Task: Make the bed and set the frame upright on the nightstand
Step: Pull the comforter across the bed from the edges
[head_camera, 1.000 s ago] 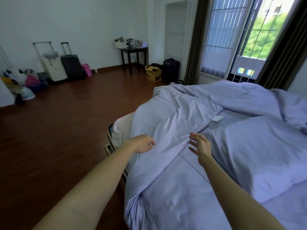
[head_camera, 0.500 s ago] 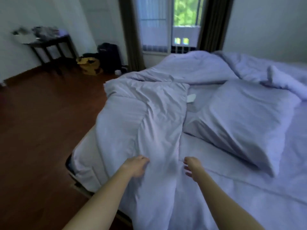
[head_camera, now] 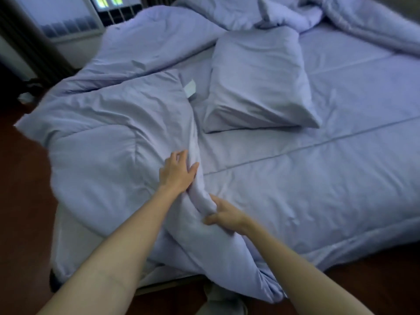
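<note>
Lilac duvet (head_camera: 102, 137) fold in R hand (head_camera: 227, 215)

Bare, slender forearms lead to the left hand (head_camera: 176, 172) and right hand (head_camera: 226, 215).

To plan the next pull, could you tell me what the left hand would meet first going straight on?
The left hand lies on the duvet, fingers aimed away and slightly right. Past the fold and a strip of sheet, it would likely reach the near corner of the pillow first.
</note>
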Tool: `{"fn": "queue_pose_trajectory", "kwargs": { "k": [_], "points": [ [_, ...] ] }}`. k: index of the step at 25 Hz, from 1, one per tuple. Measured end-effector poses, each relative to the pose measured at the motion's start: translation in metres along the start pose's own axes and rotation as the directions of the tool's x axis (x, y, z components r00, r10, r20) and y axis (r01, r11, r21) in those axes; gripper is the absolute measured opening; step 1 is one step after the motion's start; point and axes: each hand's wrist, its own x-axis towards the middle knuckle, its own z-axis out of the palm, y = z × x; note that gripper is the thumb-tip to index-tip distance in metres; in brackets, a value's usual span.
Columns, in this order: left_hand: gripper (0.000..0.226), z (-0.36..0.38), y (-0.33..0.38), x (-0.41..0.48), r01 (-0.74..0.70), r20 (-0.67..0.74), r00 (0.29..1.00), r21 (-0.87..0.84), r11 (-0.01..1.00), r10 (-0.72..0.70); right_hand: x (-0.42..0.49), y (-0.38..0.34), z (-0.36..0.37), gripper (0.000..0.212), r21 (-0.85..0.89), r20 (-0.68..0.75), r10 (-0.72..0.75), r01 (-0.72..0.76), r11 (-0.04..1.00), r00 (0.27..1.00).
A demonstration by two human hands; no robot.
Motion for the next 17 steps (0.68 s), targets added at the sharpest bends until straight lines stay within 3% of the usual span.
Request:
{"fn": "queue_pose_trajectory", "kwargs": {
  "k": [2,4,6,7,10,14,17],
  "points": [
    [0.058,-0.002,0.011,0.003,-0.102,0.183,0.98,0.114,0.988,0.08,-0.022,-0.003,0.012,0.068,-0.062,0.052,-0.02,0.024,0.998,0.998],
    [0.05,0.001,0.008,-0.003,-0.192,0.43,0.901,0.283,0.94,0.054,-0.048,-0.002,0.028,0.052,-0.152,0.122,-0.022,0.041,0.988,0.992],
    [0.051,0.003,-0.011,-0.024,-0.259,0.506,0.863,0.435,0.862,0.004,-0.079,0.001,0.049,0.036,-0.213,0.17,0.021,0.016,0.977,0.985],
    [0.054,0.002,-0.025,-0.035,-0.257,0.461,0.887,0.49,0.833,0.002,-0.098,0.001,0.061,0.03,-0.236,0.201,0.04,0.009,0.972,0.979],
    [0.048,-0.031,-0.06,-0.064,-0.02,0.17,0.98,0.593,0.805,-0.101,-0.136,-0.001,0.103,0.037,-0.335,0.298,-0.023,0.128,0.933,0.954],
    [0.049,-0.106,-0.097,-0.106,0.189,-0.09,0.981,0.646,0.74,-0.172,-0.162,-0.007,0.155,0.055,-0.417,0.353,-0.095,0.247,0.874,0.931],
    [0.037,-0.151,-0.149,-0.157,0.248,-0.296,0.951,0.542,0.803,-0.094,-0.172,-0.012,0.182,0.064,-0.431,0.402,-0.086,0.271,0.86,0.911]
  ]
}}
